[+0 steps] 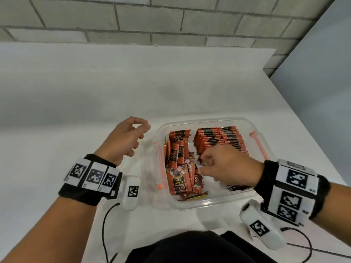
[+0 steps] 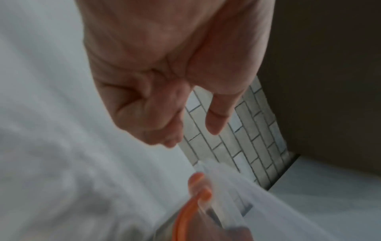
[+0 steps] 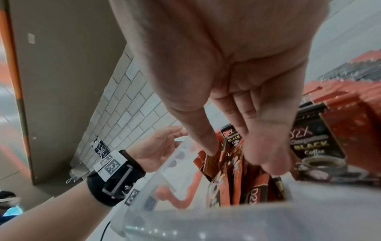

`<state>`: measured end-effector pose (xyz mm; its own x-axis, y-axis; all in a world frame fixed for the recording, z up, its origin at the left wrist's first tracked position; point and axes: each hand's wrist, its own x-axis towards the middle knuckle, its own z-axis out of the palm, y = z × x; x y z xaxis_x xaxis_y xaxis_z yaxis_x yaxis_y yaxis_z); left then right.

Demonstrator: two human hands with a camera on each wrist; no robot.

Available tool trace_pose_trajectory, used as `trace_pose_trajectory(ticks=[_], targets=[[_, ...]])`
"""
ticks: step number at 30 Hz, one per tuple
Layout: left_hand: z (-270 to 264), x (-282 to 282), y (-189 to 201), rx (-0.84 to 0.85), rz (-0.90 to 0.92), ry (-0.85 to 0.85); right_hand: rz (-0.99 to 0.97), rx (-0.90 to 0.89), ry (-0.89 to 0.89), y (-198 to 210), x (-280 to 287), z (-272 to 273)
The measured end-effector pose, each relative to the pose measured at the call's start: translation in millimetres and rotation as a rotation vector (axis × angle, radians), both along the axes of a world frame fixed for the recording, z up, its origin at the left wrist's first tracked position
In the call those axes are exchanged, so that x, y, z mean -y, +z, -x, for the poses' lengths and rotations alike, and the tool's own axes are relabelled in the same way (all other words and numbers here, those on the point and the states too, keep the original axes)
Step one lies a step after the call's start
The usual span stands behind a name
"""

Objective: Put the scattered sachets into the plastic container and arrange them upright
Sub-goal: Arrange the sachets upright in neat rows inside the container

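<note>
A clear plastic container (image 1: 209,119) with orange clips (image 1: 160,164) stands on the white table. Along its right side a neat row of red-and-black sachets (image 1: 222,139) stands upright. On its left side, loose sachets (image 1: 179,173) lean and lie in a jumble. My right hand (image 1: 202,166) reaches down into the middle of the container. In the right wrist view my right hand (image 3: 237,154) has thumb and fingers pinching a few loose sachets (image 3: 233,176). My left hand (image 1: 141,132) hovers just left of the container, fingers loosely curled, holding nothing. The left wrist view shows my left hand (image 2: 193,135) empty above a clip (image 2: 185,212).
The white table (image 1: 95,111) runs back to a grey brick wall (image 1: 133,19); its right edge (image 1: 303,114) slants down past the container. Thin black cables (image 1: 104,221) trail from both wrist cameras near the front edge, beside my dark clothing (image 1: 199,247).
</note>
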<state>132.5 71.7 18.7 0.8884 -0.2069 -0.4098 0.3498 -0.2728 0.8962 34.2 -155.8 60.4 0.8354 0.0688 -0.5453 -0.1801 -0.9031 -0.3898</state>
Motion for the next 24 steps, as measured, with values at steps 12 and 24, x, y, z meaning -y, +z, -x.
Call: trace_pose_trajectory(ticks=[12, 24], targets=[[8.9, 6.7, -15.6, -0.073, 0.121, -0.158, -0.042, -0.044, -0.049, -1.9, -39.6, -21.6], [7.8, 6.8, -18.4, -0.079, 0.164, -0.152, -0.200, -0.127, -0.271, -11.7, -59.0, -45.6]])
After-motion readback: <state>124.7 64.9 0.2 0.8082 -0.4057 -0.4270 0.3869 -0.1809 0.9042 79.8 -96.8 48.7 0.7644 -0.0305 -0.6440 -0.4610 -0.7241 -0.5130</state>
